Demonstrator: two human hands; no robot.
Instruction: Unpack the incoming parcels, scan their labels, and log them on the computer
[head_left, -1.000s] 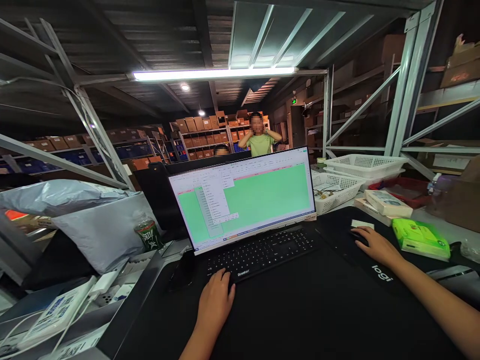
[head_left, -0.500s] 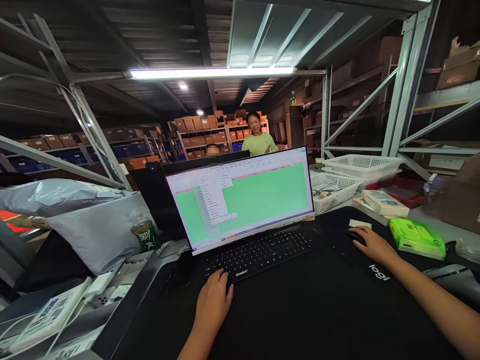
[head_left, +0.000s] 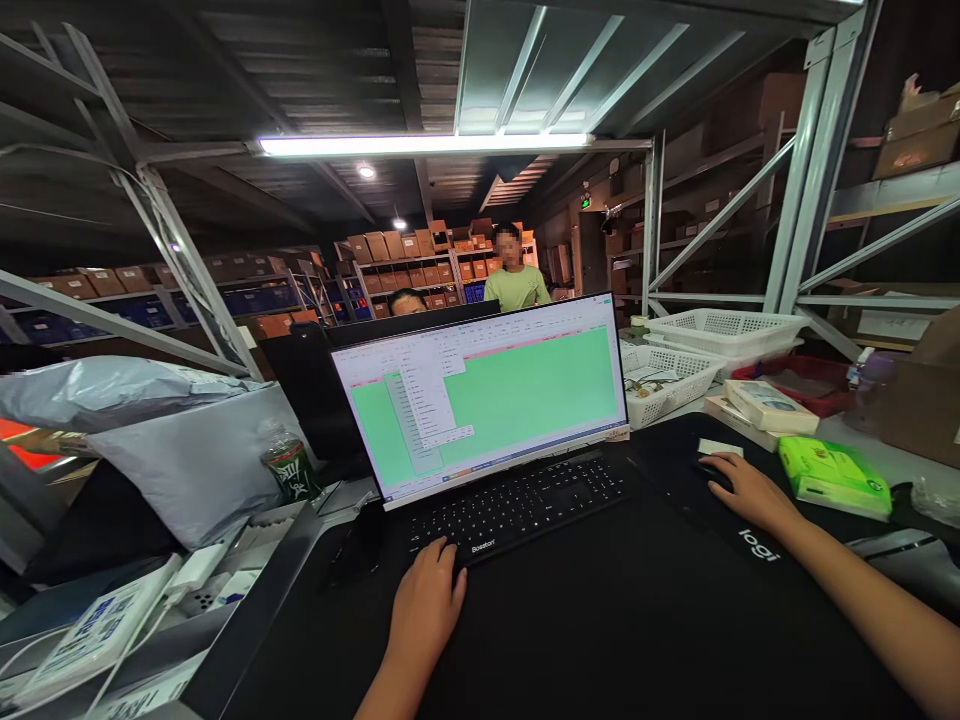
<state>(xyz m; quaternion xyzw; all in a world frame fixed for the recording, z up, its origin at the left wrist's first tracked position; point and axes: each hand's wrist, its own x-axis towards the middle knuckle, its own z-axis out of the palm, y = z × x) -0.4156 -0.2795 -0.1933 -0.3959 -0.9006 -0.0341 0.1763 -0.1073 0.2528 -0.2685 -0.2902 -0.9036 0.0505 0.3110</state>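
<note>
My left hand (head_left: 429,590) rests at the lower left end of a black keyboard (head_left: 525,510), its fingers stretched over the corner keys. On the right, my right hand (head_left: 750,490) lies curved over a dark computer mouse (head_left: 718,479), most of which is hidden under the palm and fingers. A monitor (head_left: 525,400) stands behind the keyboard, slightly tilted in view. It shows a spreadsheet with large green areas and an opened menu at its left. Both hands lie on a large black desk mat (head_left: 585,620) marked "logi".
A green tissue pack (head_left: 832,475) and boxes (head_left: 771,406) lie right of the mouse, with white baskets (head_left: 675,385) behind. Grey plastic parcels (head_left: 195,450), a bottle (head_left: 291,468) and a tray of white items (head_left: 202,600) are left. Two people are beyond the monitor.
Beyond the monitor, the lower person's head has shifted left. The standing person has moved slightly. My hands and the screen look the same.
</note>
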